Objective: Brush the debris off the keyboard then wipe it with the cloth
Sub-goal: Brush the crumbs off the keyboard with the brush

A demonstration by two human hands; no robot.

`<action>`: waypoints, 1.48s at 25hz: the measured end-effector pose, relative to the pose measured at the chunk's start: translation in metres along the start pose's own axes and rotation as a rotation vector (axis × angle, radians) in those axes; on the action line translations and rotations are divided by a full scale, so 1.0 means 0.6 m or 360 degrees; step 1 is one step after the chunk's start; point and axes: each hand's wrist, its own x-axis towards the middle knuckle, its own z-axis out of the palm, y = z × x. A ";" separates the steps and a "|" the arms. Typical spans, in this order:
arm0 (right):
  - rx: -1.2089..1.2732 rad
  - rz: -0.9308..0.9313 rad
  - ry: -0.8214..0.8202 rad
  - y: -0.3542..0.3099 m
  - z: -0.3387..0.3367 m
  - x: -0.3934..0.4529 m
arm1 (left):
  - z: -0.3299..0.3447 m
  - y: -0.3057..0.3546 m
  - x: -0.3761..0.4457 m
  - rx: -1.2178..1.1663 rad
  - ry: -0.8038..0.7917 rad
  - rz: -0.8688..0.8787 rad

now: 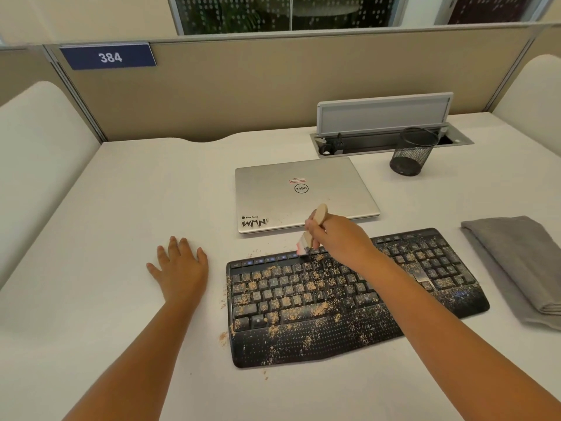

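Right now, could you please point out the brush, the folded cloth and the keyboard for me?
brush (319, 216): head view, on its wooden handle end.
folded cloth (513, 256): head view, on its top face.
keyboard (303, 344): head view, on its palm rest.

An office cubicle: fabric partition (273, 83) with numbered plate "384" (109, 57), white desk (121, 192), closed laptop (303, 192).

My feed bright, evenly lit, soft diffuse overhead light. Shadows faint: I see weak one under right hand (340, 238), another beneath mesh cup (414, 151). Mild sheen on laptop lid (303, 192), no harsh glare. Wide-angle bending strong at edges, partition (273, 86) lines curve. Slight softness overall, keyboard (349, 299) legends unreadable
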 end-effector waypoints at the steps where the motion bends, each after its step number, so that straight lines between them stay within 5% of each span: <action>1: -0.0006 -0.0004 0.0020 -0.003 -0.003 0.001 | 0.000 0.000 -0.001 -0.0007 0.0006 -0.0001; 13: 0.0470 0.0119 0.0005 0.019 -0.004 -0.002 | 0.001 0.000 0.001 -0.0032 0.0027 0.0018; 18: 0.0109 0.0209 0.0109 0.030 -0.023 -0.011 | 0.001 0.000 0.000 -0.0045 0.0034 0.0021; 22: 0.0358 0.0107 -0.0066 0.009 -0.015 -0.013 | 0.000 -0.003 0.000 -0.0037 0.0043 0.0033; 28: -0.0052 0.0415 0.0182 0.044 -0.040 -0.016 | 0.002 -0.003 0.004 -0.0052 0.0049 0.0038; 33: 0.0212 0.0164 -0.0055 0.020 -0.031 -0.017 | 0.004 -0.003 0.002 -0.0047 0.0041 0.0025; 37: -0.0002 0.0401 0.0099 0.043 -0.035 -0.018 | 0.003 -0.003 0.001 -0.0031 0.0037 0.0026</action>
